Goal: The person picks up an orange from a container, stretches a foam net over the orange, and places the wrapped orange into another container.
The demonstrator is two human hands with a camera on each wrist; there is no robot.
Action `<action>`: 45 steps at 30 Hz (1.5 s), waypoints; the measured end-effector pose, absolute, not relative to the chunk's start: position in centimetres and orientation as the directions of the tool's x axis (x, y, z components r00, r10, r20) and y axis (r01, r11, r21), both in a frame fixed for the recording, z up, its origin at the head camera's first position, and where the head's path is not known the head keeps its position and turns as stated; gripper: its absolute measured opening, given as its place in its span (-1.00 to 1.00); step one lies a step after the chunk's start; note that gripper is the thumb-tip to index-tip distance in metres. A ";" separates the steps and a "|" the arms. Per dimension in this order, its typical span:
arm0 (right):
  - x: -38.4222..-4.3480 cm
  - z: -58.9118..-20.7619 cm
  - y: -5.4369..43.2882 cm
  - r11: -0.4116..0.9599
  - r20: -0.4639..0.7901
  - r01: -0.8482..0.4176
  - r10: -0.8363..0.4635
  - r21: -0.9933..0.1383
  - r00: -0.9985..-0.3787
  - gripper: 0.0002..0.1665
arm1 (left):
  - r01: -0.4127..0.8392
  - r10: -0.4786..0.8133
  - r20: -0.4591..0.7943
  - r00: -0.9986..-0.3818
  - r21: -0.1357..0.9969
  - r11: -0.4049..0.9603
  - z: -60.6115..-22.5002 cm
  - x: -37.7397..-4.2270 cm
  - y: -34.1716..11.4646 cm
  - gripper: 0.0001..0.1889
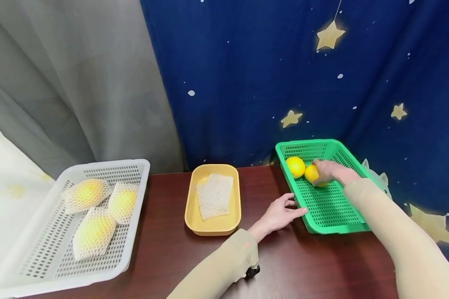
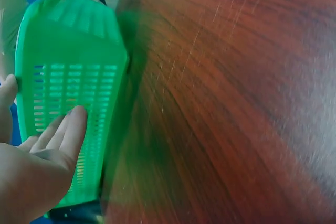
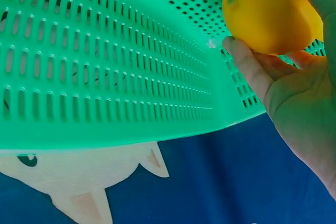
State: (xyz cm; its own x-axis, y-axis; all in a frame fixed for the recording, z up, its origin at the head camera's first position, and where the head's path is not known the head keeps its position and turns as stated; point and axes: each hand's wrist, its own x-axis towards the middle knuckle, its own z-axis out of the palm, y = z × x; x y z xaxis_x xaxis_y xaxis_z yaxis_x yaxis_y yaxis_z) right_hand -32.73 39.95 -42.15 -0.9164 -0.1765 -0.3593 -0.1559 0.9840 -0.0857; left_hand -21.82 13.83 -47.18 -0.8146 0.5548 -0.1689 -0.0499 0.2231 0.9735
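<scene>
An orange (image 1: pixel 312 173) sits at the back of the green basket (image 1: pixel 333 229), and my right hand (image 1: pixel 331 171) curls its fingers and thumb around it. In the right wrist view, the orange (image 3: pixel 268 14) lies between the thumb and fingers of the right hand (image 3: pixel 299 85). Another orange (image 1: pixel 295 167) rests beside it in the basket's back left corner. A bit of yellow shows under the right hand; whether it is a separate fruit I cannot tell. My left hand (image 1: pixel 278 214) touches the basket's left side, its extended fingers along the outer wall (image 2: pixel 79 82) and its thumb at the rim.
A yellow tray (image 1: pixel 212 229) holding white foam net sleeves (image 1: pixel 217 195) stands mid-table. At left, a white basket (image 1: pixel 136 207) holds three net-wrapped fruits, one wrapped fruit (image 1: pixel 94 233) nearest the front. Blue and grey curtains (image 1: pixel 224 83) hang behind the dark red table (image 1: pixel 164 232).
</scene>
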 end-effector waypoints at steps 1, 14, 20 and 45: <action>-32.6 -42.2 39.8 0.984 -0.369 -0.160 -0.179 -0.082 -0.912 0.00 | -0.035 0.555 -0.164 -0.816 0.971 0.235 -47.3 -21.8 13.8 -0.26; -31.3 -41.0 39.1 0.979 -0.360 -0.206 -0.189 0.007 -0.913 0.09 | -0.007 0.566 -0.158 -0.809 0.966 0.260 -47.1 -21.9 14.0 -0.27; -29.5 -39.4 38.4 0.968 -0.166 -0.246 -0.250 -0.042 -0.954 -0.05 | 0.038 0.556 -0.131 -0.820 0.959 0.282 -47.2 -22.3 13.8 -0.30; -12.0 -36.9 26.2 0.808 0.353 -0.571 -0.497 -0.145 -0.793 0.05 | 0.570 0.647 0.280 -0.709 0.768 0.292 -53.8 -27.4 13.3 -0.44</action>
